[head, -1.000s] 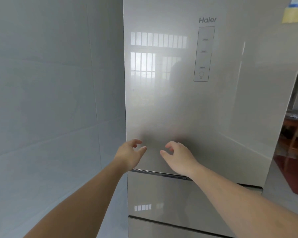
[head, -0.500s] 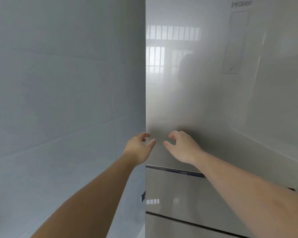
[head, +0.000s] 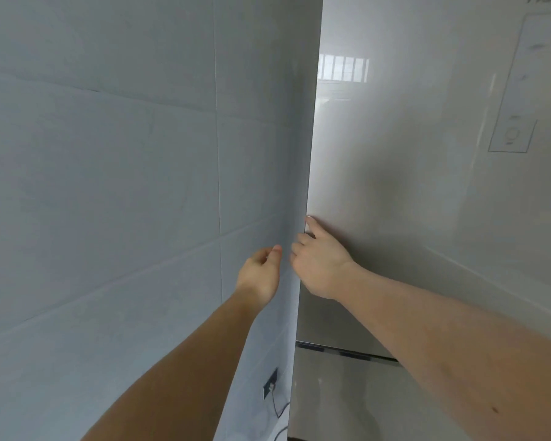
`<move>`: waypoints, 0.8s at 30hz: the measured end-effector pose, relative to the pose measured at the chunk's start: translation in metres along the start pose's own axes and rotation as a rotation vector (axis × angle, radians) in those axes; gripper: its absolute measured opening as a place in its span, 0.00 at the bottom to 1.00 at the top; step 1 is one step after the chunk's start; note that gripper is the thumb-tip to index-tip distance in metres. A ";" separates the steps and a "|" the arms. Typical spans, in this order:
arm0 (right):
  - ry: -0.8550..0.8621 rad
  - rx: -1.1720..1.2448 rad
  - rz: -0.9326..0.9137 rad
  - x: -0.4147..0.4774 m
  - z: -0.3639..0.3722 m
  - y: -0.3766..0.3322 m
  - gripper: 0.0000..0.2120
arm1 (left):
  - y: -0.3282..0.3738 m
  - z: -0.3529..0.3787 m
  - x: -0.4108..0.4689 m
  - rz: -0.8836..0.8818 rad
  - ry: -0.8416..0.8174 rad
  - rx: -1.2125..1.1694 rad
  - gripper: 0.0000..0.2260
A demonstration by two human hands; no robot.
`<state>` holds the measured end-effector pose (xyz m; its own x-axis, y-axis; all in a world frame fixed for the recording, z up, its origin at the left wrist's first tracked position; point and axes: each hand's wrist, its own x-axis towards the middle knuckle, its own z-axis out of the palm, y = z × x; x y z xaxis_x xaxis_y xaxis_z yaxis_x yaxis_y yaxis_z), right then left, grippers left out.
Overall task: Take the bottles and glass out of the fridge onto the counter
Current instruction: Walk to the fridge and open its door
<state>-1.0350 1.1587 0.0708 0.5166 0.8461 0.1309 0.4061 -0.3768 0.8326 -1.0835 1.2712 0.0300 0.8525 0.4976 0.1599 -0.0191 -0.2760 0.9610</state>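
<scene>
Right hand [head: 320, 265] hooks its fingers round the left edge of the fridge door [head: 395, 186], apparently to pull it open, while left hand [head: 261, 272] hovers loosely curled and empty just beside that edge; door shut, bottles and glass unseen inside.

Pale grey tiled wall [head: 109, 186], low socket [head: 270, 384]

One fridge [head: 411, 192], two hands, one wall socket [head: 270, 384].
</scene>
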 end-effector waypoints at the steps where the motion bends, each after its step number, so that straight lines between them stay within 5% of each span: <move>1: -0.050 -0.043 -0.002 0.002 -0.001 -0.001 0.19 | -0.001 -0.001 0.002 0.001 -0.011 0.003 0.17; 14: -0.335 -0.320 -0.013 0.031 0.002 -0.019 0.26 | -0.016 -0.012 0.001 -0.005 -0.069 -0.010 0.20; 24: -0.154 -0.195 -0.027 -0.015 -0.026 -0.028 0.35 | 0.000 -0.001 -0.026 0.033 -0.047 -0.036 0.19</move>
<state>-1.0733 1.1663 0.0597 0.6224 0.7819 0.0364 0.2759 -0.2627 0.9246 -1.1057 1.2590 0.0256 0.8748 0.4489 0.1820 -0.0661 -0.2615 0.9629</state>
